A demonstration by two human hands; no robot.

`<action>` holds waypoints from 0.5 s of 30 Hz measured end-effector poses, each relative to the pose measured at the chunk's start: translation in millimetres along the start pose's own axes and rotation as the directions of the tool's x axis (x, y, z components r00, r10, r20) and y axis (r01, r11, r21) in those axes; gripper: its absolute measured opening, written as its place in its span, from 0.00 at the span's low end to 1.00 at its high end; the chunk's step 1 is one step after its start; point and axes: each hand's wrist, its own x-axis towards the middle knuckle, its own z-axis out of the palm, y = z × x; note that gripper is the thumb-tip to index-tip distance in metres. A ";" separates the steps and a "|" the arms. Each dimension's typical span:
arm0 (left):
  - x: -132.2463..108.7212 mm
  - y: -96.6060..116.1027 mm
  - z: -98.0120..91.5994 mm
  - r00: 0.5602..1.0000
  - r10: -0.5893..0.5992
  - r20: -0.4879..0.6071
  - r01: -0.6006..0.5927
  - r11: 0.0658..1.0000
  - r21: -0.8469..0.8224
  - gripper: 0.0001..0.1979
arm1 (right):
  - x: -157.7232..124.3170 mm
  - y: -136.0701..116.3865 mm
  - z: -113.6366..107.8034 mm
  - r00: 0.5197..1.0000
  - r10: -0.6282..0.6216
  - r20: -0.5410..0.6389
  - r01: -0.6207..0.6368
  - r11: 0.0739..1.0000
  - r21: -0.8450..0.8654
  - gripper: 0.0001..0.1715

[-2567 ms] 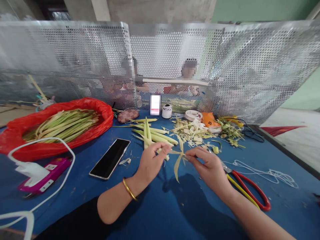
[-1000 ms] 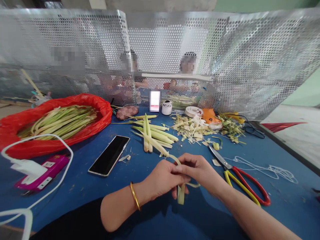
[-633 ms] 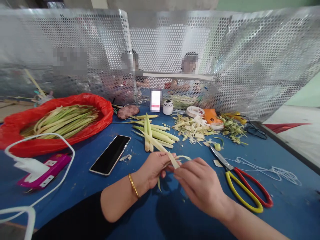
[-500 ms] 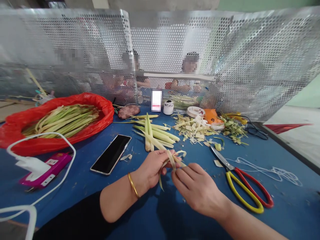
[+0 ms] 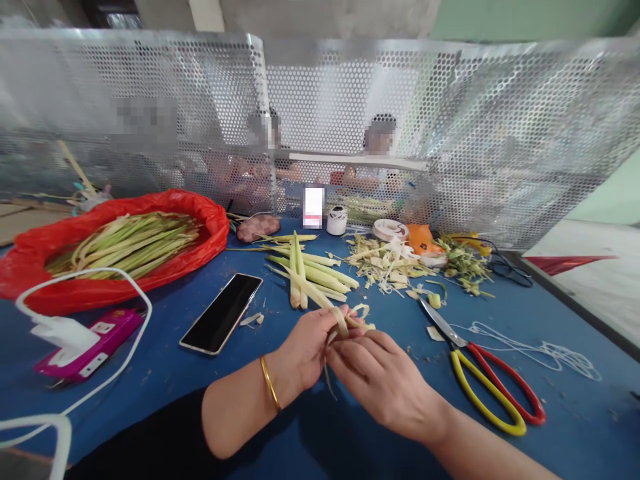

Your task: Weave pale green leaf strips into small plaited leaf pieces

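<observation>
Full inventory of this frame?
Table: one, blue, beneath.
Mesh: one run, grey, back.
People: at least two, back.
Bag: one, red, left.
Stalks: many, green, bagged.
Power strip: one, magenta, left.
Cords: uncounted, white, left.
Phone: one, black, left.
Lit screen: one, white, back.
Pouch: one, pinkish, back.
Jar: one, white, back.
Roll: one, white, back.
Scraps: many, pale, right.
Packet: one, orange, right.
Trimmings: many, green, right.
Yellow object: one, right.
Scissors: one, red-yellow, right.
String: one bundle, white, right.
Leaves: several, greenish, centre.
Strips: uncounted, pale, held.
Bracelet: one, gold, left wrist.
Left hand, right hand: two, bare, centre.
</observation>
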 end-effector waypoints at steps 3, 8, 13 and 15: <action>0.4 -9.7 0.0 1.000 0.012 0.018 -0.012 1.000 0.017 0.07 | 0.9 -5.1 8.4 0.999 -0.030 0.039 0.030 1.000 0.002 0.13; 0.6 -16.9 -3.8 0.998 0.053 0.036 -0.055 0.996 0.072 0.11 | -1.6 -6.6 11.3 0.997 0.025 -0.076 -0.019 0.996 0.088 0.13; -3.3 -11.8 -2.0 0.995 0.100 -0.021 -0.091 0.964 0.252 0.14 | -3.1 7.3 -2.4 0.810 0.552 -0.195 -0.438 0.793 0.424 0.09; -5.3 -10.3 -0.5 0.995 0.102 -0.014 -0.093 0.947 0.306 0.15 | -4.0 13.9 -2.9 0.631 0.772 -0.084 -0.622 0.567 0.540 0.08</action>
